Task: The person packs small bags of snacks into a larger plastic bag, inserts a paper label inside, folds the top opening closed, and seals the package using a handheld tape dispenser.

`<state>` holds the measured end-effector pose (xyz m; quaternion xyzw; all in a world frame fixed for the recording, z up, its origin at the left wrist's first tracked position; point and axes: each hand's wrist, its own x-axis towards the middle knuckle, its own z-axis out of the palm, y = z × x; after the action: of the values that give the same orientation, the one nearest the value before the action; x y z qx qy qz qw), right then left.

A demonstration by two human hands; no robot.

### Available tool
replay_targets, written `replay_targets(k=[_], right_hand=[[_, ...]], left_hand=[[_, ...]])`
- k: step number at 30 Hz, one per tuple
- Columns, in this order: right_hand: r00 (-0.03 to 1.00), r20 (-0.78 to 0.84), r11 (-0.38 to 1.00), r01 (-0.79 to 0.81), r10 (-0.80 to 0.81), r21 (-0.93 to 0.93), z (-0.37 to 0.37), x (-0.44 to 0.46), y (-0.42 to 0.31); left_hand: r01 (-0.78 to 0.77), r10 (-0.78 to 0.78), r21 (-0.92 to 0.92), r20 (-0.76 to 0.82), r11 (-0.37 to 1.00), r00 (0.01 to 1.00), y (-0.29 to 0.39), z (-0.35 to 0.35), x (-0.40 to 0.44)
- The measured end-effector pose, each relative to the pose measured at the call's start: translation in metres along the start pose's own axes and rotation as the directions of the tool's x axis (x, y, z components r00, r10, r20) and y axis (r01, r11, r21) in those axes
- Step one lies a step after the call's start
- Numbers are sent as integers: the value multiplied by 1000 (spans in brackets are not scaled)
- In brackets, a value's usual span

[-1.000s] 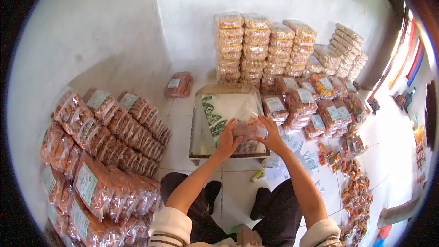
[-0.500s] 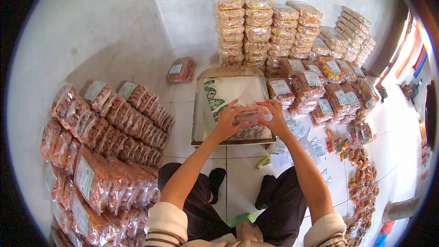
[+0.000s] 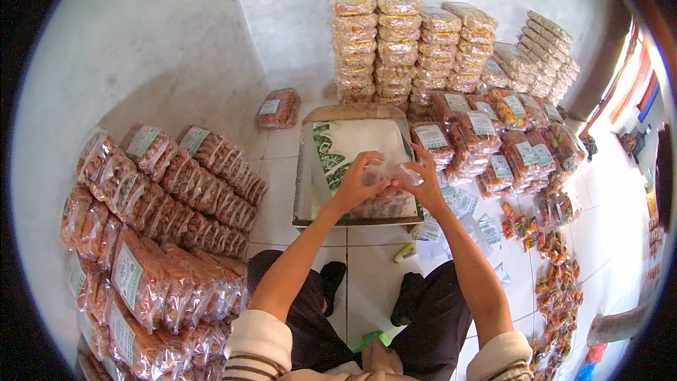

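A clear plastic bag with reddish-brown contents [image 3: 384, 206] lies near the front edge of a low wooden tray-like table [image 3: 305, 190]. My left hand [image 3: 358, 182] pinches the bag's gathered top from the left side. From the right, my right hand [image 3: 422, 182] grips the same plastic, and the fingertips of both hands nearly meet above the contents. Under the bag, a white sheet with a green print [image 3: 331, 152] covers part of the table.
Stacked bags of brown food [image 3: 176, 183] fill the left side. Tall stacks of pale packs [image 3: 356, 49] stand by the wall. Labelled packs [image 3: 476, 127], loose printed labels [image 3: 462, 203], small colourful packets [image 3: 553, 275] and a yellow-green cutter [image 3: 405, 252] lie on the right.
The view has tilted down. My hands have moved closer together over the bag, and its raised clear top has been gathered down between my fingers.
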<state>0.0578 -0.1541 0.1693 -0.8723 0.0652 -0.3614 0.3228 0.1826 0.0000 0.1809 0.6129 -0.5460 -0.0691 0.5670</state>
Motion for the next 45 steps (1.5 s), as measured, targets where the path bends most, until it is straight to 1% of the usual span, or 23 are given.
replay_targets(k=[4,6,8,9,10,14,16,19,22,23,25,27,28,29,30,31,33,35,37,39,40,42,45], right_hand=[[994,59,995,92,-94,31,4,8,5],[993,113,962,-51,21,267,2,14,-2],[990,126,942,-103,66,319,6,19,3],[982,144,916,-164,119,366,8,22,2],[983,145,915,-161,115,370,9,25,1],[987,110,892,-156,121,425,1,28,-11],[985,106,886,-170,137,432,-3,30,-19],[960,136,846,-280,244,454,-4,32,-21],[990,-55,853,-81,128,515,0,36,-12],[995,-93,934,1,34,358,1,35,-11],[991,-118,979,83,-61,186,1,33,-10],[965,191,931,-231,182,282,1,30,-17],[963,198,929,-236,184,284,0,31,-23],[894,267,847,-433,361,308,-2,33,-31],[788,337,727,-610,515,316,-4,36,-39],[789,341,727,-608,511,318,0,35,-35],[940,161,875,-338,299,347,9,32,-20],[914,188,824,-405,359,395,0,36,-38],[883,218,769,-470,416,434,1,37,-36],[912,195,882,-402,361,248,6,35,-19],[911,197,881,-405,364,245,7,34,-16],[980,73,912,-199,185,359,9,32,-15],[958,148,894,-284,247,346,5,33,-20]], left_hand=[[32,-37,-79,-64,996,997,7,4,5],[44,-49,-59,-88,997,995,5,4,8],[56,-59,-35,-111,998,992,1,3,10],[89,-105,-119,-135,989,985,0,4,12],[119,-153,-204,-156,972,976,-1,4,13],[65,-133,-285,-225,956,965,7,9,20],[62,-176,-433,-229,899,957,10,10,23],[94,-203,-393,-245,915,948,12,10,26],[72,-178,-374,-257,924,950,13,8,28],[73,-180,-376,-258,924,949,13,8,28],[148,-257,-416,-220,897,941,15,7,29],[156,-259,-423,-198,893,945,17,5,30],[162,-263,-429,-185,889,947,20,4,28],[166,-268,-426,-190,889,945,23,4,25],[95,-149,-170,-344,981,927,25,3,23],[46,8,108,-454,993,891,27,2,22],[126,-55,101,-526,987,849,12,2,0],[209,-115,91,-596,974,795,7,5,-24],[241,-141,198,-416,950,898,10,8,-38],[209,-110,238,-370,949,923,10,8,-38],[177,-82,276,-323,945,943,10,8,-38],[150,-54,281,-324,948,945,10,8,-36],[118,-26,286,-306,951,952,9,13,-29]])
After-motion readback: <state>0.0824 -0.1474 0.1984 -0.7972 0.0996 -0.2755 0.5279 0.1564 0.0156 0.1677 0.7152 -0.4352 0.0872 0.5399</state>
